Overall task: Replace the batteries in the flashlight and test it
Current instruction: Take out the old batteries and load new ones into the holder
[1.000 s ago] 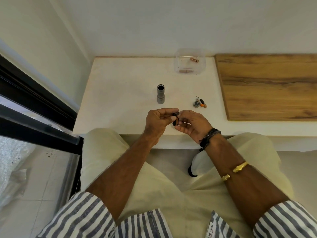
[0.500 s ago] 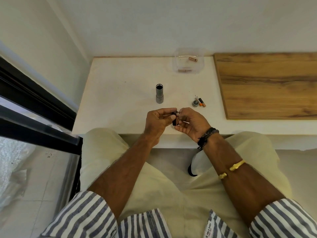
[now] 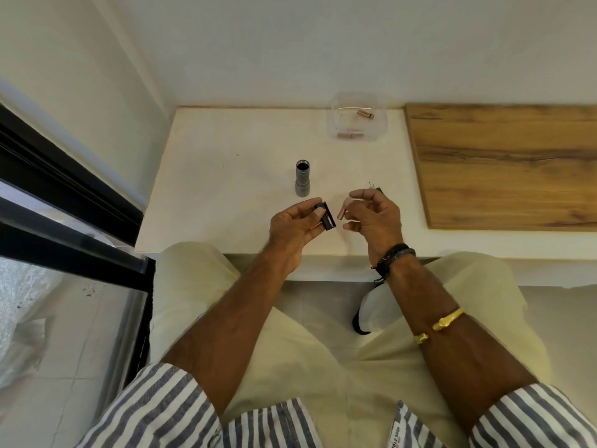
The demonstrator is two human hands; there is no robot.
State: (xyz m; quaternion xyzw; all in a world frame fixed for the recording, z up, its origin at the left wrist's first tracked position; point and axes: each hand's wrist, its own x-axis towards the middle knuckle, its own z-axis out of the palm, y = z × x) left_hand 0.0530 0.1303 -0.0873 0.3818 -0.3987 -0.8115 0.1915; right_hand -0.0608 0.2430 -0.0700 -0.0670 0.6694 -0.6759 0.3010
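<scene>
Over a white table point(image 3: 226, 140), a light, stiff battery holder point(image 3: 327, 216) is pinched at its sides by the left hand point(image 3: 295, 226) while a small, slippery battery point(image 3: 342, 211) is gripped by the right hand point(image 3: 374, 218).

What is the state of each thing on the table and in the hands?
Grey metal flashlight body: upright, open-topped.
Black battery holder: held by left hand.
Copper-coloured battery: held by right hand, outside the holder.
Clear plastic box: open, with batteries inside.
</scene>
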